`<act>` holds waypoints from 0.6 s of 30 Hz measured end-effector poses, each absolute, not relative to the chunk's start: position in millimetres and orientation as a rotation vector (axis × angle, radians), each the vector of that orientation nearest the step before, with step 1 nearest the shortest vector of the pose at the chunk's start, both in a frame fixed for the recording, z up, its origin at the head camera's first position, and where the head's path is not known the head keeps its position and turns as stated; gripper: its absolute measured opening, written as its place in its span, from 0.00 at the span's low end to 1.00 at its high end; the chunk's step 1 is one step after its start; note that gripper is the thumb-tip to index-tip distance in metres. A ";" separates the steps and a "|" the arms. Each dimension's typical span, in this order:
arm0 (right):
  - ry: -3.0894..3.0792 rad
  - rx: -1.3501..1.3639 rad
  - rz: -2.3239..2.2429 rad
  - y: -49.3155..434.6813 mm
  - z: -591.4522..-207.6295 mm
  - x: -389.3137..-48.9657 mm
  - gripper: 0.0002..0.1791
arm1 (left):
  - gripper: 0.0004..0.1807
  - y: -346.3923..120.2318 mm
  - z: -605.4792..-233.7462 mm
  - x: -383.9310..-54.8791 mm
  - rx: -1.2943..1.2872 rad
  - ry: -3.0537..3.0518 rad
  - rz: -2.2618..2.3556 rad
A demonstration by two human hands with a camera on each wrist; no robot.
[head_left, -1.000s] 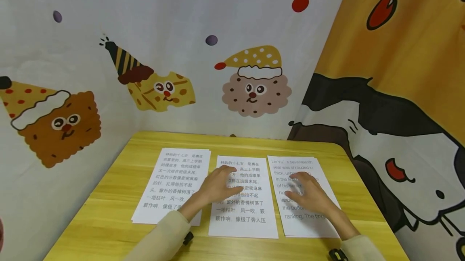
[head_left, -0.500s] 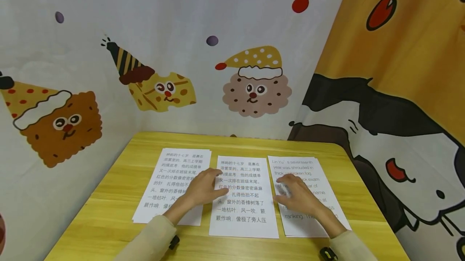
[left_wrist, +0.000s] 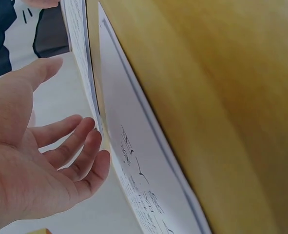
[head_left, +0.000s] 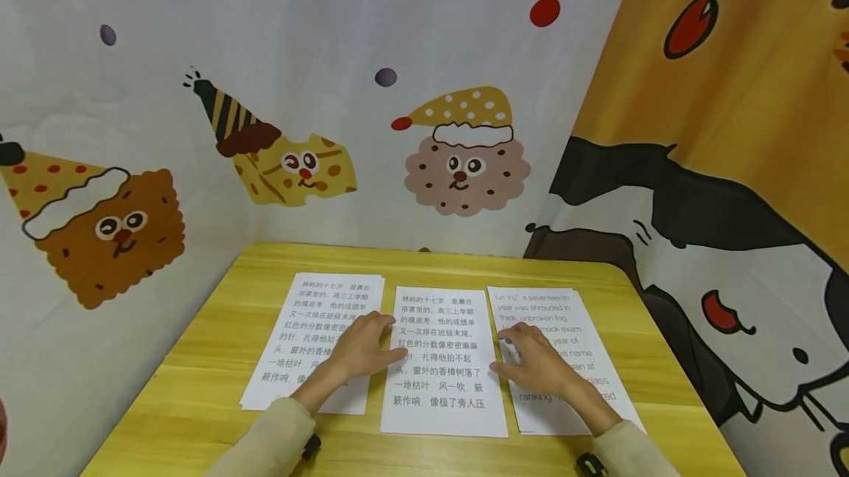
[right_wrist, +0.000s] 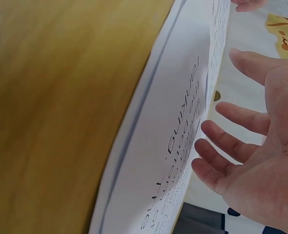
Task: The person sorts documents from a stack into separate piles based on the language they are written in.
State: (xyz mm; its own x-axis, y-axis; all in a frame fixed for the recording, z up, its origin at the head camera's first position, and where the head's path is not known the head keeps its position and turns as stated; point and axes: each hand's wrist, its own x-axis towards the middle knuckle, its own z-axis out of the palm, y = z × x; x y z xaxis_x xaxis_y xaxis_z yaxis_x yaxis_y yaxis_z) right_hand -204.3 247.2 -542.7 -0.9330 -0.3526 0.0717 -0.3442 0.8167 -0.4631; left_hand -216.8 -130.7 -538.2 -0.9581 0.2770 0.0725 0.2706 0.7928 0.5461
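Note:
Three white printed paper piles or sheets lie side by side on the table. The left pile (head_left: pixel 318 307) and the middle sheet (head_left: pixel 444 388) bear Chinese text; the right pile (head_left: pixel 564 315) has English text. My left hand (head_left: pixel 358 348) is at the middle sheet's left edge, partly over the left pile, thumb and fingers spread. At its right edge, over the right pile, is my right hand (head_left: pixel 537 363), its thumb toward the middle sheet. Both wrist views show the left palm (left_wrist: pixel 41 151) and right palm (right_wrist: pixel 265 141) holding nothing, fingers loosely bent above the paper.
A yellow wood-grain table (head_left: pixel 179 381) carries the papers. Behind it hangs a white curtain (head_left: pixel 318 42) with cartoon biscuits and cheese, and an orange, black and white curtain (head_left: pixel 663 108) hangs at the right. Dark straps (head_left: pixel 590 464) show at the wrists.
My left hand has moved left, from over the middle sheet to its left edge. My right hand has also shifted left, toward that sheet's right edge. The papers have stayed in place.

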 end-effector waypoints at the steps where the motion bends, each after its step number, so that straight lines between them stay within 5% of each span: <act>1: 2.975 -0.571 -0.756 246.6 -542.8 -204.5 0.33 | 0.39 -131.2 -538.9 -217.0 0.453 2.966 0.894; 18: 2.981 -0.536 -0.707 239.4 -545.1 -205.2 0.30 | 0.36 -133.6 -542.3 -216.0 0.461 2.964 0.836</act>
